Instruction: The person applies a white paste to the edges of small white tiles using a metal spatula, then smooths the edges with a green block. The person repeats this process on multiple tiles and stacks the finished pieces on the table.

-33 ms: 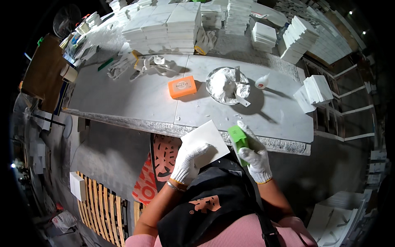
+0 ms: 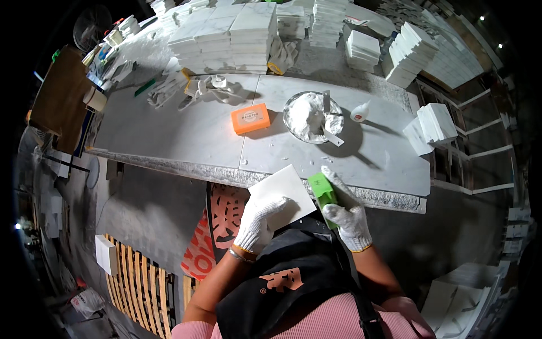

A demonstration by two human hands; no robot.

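Observation:
In my left hand (image 2: pixel 258 223), gloved in white knit, is a square white tile (image 2: pixel 291 186), tilted over the near edge of the worktable. My thumb lies across its face and the other fingers are hidden behind it. My right hand (image 2: pixel 353 220), also gloved, grips a green hand-sanding block (image 2: pixel 322 187) between thumb and fingers. The block stands close beside the tile's right edge; whether they touch I cannot tell. Farther back on the table lies an orange block (image 2: pixel 250 119) of similar kind.
A metal bowl (image 2: pixel 292 133) of white paste holds two scrapers, with a small white bottle (image 2: pixel 359 112) beside it. Loose gloves (image 2: pixel 209 91) lie at the back left. Tile stacks (image 2: pixel 248 39) line the far side; more tiles (image 2: pixel 436 124) sit right. A slatted pallet (image 2: pixel 138 282) is lower left.
My right hand has shifted slightly left with the green sanding block, bringing it closer to the tile's edge. My left hand and the tile have barely moved.

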